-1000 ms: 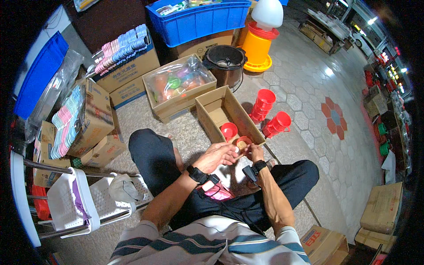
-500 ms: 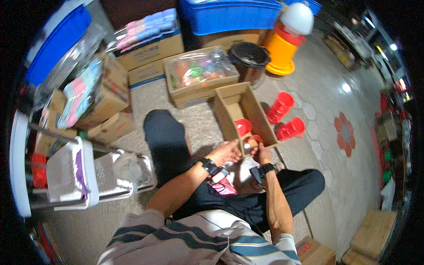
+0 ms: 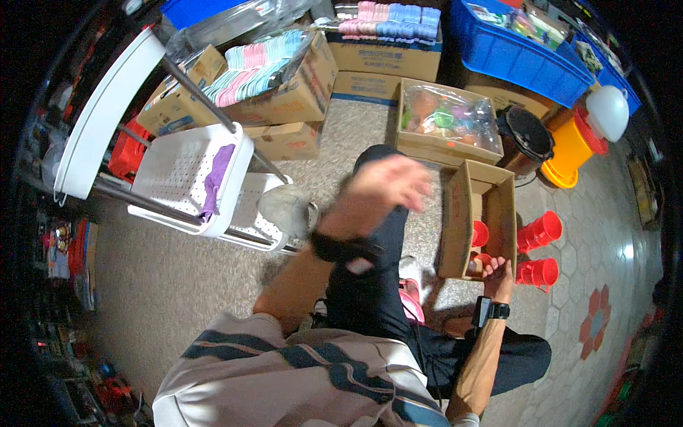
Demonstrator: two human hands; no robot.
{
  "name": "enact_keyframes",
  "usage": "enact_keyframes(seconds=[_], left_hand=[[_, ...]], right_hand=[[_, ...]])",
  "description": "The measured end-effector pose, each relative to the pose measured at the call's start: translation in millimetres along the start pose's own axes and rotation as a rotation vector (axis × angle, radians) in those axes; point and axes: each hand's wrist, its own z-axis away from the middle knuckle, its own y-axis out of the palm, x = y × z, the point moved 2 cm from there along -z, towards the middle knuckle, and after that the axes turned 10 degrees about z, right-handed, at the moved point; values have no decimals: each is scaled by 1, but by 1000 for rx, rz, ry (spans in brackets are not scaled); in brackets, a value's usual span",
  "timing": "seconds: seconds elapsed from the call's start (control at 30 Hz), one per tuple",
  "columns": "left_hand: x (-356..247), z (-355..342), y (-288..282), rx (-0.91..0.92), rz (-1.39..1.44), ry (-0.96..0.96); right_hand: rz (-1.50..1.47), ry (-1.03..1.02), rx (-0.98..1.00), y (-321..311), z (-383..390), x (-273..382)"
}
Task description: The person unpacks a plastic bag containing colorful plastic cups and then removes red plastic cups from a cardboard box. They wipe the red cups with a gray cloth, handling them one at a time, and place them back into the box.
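Observation:
My left hand [image 3: 390, 183] is raised over my left knee, blurred by motion, its fingers apart and nothing visible in them. My right hand [image 3: 499, 276] is at the near right corner of a long open cardboard box [image 3: 452, 224], its fingers closed over the box's edge. Inside the near end of the box are a red cup [image 3: 480, 233] and another red piece [image 3: 485, 260], partly hidden by the wall and my fingers. Just right of the box, a stack of red cups [image 3: 541, 231] lies tilted on the floor, with a second red stack [image 3: 537, 273] nearer to me.
Beyond the box stand a carton of plastic-wrapped colourful items [image 3: 420, 146], a dark bin [image 3: 525, 139] and a yellow container [image 3: 565, 160]. A white basket rack [image 3: 186, 174] is at my left. Cartons of pastel goods [image 3: 281, 107] and a blue crate [image 3: 519, 46] line the back.
My view has turned left. My left hand has lifted away from the box toward the left; my right hand has stayed at the box's near end.

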Motion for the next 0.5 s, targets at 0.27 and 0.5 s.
enact_keyframes(seconds=[0.27, 0.5], left_hand=[[-5, 81, -216, -612, -1213, -301], [46, 100, -260, -849, -1681, -257]], right_hand=[[-25, 13, -177, -3, 9, 2], [-29, 51, -219, -9, 14, -8]])
